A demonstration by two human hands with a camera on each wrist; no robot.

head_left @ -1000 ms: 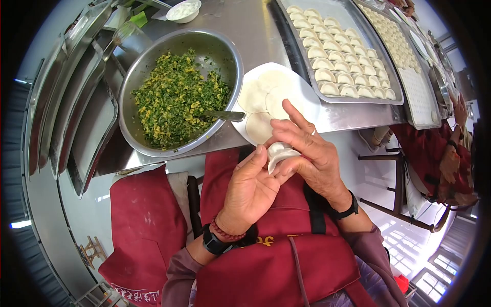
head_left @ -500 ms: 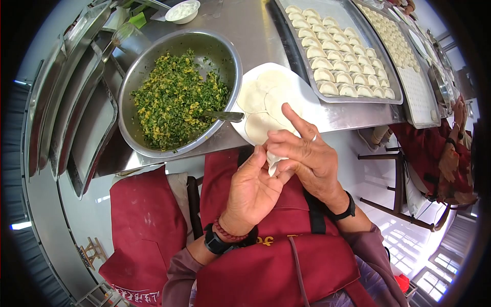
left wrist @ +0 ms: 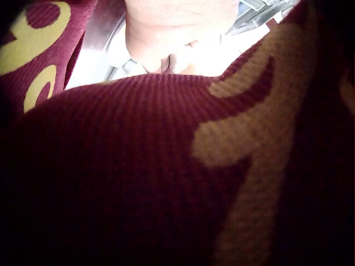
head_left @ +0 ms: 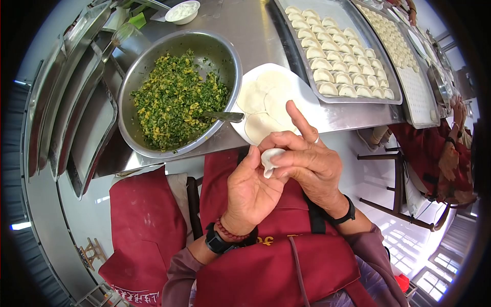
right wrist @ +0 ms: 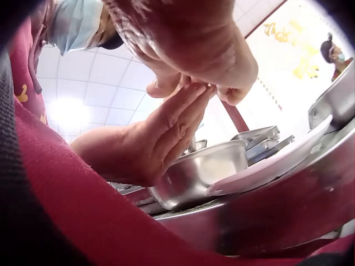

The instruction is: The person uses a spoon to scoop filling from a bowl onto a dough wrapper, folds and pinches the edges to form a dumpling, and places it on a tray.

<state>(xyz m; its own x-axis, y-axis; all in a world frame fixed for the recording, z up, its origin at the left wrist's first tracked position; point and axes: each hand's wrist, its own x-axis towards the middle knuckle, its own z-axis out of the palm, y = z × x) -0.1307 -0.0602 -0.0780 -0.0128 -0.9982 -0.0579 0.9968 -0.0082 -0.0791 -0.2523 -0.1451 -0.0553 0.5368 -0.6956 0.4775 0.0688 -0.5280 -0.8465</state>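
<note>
Near the centre of the head view, a small white half-moon dough dumpling (head_left: 267, 163) sits between the two bare hands, above a dark red cloth apron (head_left: 276, 271) and just off the near edge of the grey metal surface (head_left: 255, 30). The left hand's (head_left: 255, 192) grip pinches it from the left, thumb upright along its side. The right hand's (head_left: 314, 163) grip pinches it from the right, thumb pressed on the dough and one finger pointing up.

Just beyond the hands, at the middle of the frame, lies a white plate (head_left: 306, 105) with thin round pale dough wrappers (head_left: 260, 128), some overlapping. To its left stands a wide round stainless-steel bowl (head_left: 217, 53) of chopped green and yellow filling (head_left: 176, 102); a metal handle (head_left: 225, 116) sticks out over its rim. At the upper right, a rectangular metal tray (head_left: 337, 13) carries rows of crescent-shaped pale dumplings (head_left: 321, 75). A small white bowl (head_left: 173, 19) of white contents is at upper left. Dark red cloth with yellow markings (left wrist: 138, 166) covers most of the left wrist view.
</note>
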